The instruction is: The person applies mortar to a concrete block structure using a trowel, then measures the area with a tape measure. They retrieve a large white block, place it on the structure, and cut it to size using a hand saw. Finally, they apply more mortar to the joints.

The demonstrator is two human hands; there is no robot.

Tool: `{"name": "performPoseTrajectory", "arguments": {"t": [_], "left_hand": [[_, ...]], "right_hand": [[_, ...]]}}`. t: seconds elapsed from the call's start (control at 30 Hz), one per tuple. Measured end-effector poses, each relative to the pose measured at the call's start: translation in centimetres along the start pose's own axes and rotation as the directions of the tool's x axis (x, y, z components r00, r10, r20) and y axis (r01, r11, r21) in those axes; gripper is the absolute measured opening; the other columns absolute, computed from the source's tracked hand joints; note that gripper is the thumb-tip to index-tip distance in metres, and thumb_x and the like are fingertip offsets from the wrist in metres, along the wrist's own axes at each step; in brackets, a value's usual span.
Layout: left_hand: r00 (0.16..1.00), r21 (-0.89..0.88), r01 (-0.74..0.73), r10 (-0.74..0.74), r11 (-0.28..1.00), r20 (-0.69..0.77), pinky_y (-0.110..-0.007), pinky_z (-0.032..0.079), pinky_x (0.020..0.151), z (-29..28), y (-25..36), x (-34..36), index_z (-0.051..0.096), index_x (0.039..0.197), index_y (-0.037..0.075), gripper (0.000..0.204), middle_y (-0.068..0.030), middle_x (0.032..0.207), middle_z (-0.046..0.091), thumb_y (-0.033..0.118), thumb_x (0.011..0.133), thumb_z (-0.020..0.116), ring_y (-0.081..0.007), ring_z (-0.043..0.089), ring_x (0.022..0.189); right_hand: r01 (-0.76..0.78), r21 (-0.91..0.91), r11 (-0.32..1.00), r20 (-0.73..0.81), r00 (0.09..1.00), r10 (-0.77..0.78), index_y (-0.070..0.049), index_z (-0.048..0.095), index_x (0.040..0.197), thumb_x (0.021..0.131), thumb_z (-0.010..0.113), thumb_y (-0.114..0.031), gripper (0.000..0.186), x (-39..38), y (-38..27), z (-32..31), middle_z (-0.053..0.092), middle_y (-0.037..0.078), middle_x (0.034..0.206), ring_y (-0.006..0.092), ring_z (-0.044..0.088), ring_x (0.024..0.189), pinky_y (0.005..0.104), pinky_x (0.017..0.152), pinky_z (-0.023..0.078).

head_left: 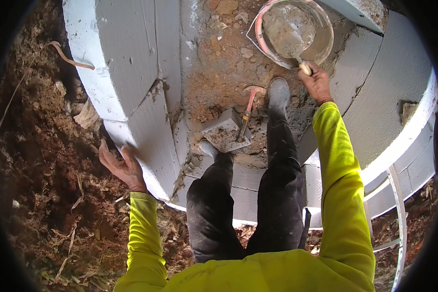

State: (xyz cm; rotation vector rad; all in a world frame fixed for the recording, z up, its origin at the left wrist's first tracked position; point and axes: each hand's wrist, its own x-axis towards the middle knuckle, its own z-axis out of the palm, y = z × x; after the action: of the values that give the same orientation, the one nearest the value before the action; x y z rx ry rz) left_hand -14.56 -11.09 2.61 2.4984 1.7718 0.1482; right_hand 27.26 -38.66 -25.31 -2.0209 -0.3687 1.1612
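My right hand [316,82] grips the pale handle of a trowel [304,67], whose blade sits in grey mortar inside a round bucket [325,36] with a pink rim and wire handle at the top. My left hand [119,163] is open, fingers spread, at the outer edge of the pale block wall [131,82] on the left; whether it touches the wall I cannot tell. Between my boots, a hammer [250,102] with a red, worn handle rests against a rough grey block piece [221,129].
I stand on rubbly ground [214,73] between curved walls of pale blocks, the right one [394,87] continuing round behind my legs. Brown soil with dry debris [48,185] lies outside on the left. Pale curved strips [399,224] stand outside at the lower right.
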Motion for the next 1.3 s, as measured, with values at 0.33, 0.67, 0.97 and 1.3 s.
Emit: {"name": "performPoseTrajectory", "arguments": {"t": [0.33, 0.67, 0.97, 1.3], "left_hand": [[0.911, -0.23, 0.134, -0.029, 0.964, 0.411, -0.038, 0.023, 0.117, -0.8, -4.9, 1.6, 0.029, 0.149, -0.005, 0.073, -0.0254, 0.151, 0.036, 0.01, 0.087, 0.065, -0.0323, 0.032, 0.142], [0.886, -0.422, 0.31, -0.099, 0.852, 0.452, -0.035, 0.017, 0.119, 0.5, -4.7, 1.6, 0.018, 0.154, 0.001, 0.078, -0.02, 0.157, 0.025, 0.003, 0.087, 0.057, -0.0294, 0.025, 0.145], [0.905, -0.354, 0.22, -0.055, 0.909, 0.422, -0.043, 0.019, 0.118, 0.9, -5.6, 1.1, 0.013, 0.155, 0.004, 0.079, -0.0254, 0.153, 0.025, 0.013, 0.089, 0.056, -0.039, 0.027, 0.141], [0.869, -0.362, 0.28, -0.074, 0.889, 0.489, -0.045, 0.021, 0.117, 0.5, -4.9, 1.1, 0.006, 0.156, 0.008, 0.081, -0.0229, 0.153, 0.021, 0.015, 0.09, 0.053, -0.0374, 0.028, 0.139]], "right_hand": [[0.231, 0.048, 0.972, 0.117, 0.965, -0.235, -0.003, 0.063, 0.097, 0.08, 0.073, -0.016, 0.023, -13.8, -8.4, 9.1, 0.068, 0.014, 0.083, 0.0268, 0.065, 0.068, 0.0348, 0.066, 0.053], [0.188, -0.391, 0.901, 0.3, 0.952, -0.068, -0.002, 0.056, 0.113, 0.078, 0.067, -0.019, 0.04, -19.6, -22.2, 26.9, 0.063, 0.024, 0.104, 0.0437, 0.064, 0.09, 0.0494, 0.078, 0.052], [0.107, -0.051, 0.993, 0.094, 0.99, -0.102, 0.002, 0.056, 0.119, 0.073, 0.071, -0.012, 0.05, -19.4, -16.1, 26.3, 0.066, 0.026, 0.091, 0.0451, 0.064, 0.09, 0.049, 0.079, 0.052], [0.178, 0.299, 0.937, 0.121, 0.967, -0.222, 0.0, 0.059, 0.12, 0.075, 0.068, -0.009, 0.046, -20.4, -16.2, 28.5, 0.067, 0.02, 0.096, 0.0293, 0.067, 0.085, 0.0367, 0.078, 0.053]]}}
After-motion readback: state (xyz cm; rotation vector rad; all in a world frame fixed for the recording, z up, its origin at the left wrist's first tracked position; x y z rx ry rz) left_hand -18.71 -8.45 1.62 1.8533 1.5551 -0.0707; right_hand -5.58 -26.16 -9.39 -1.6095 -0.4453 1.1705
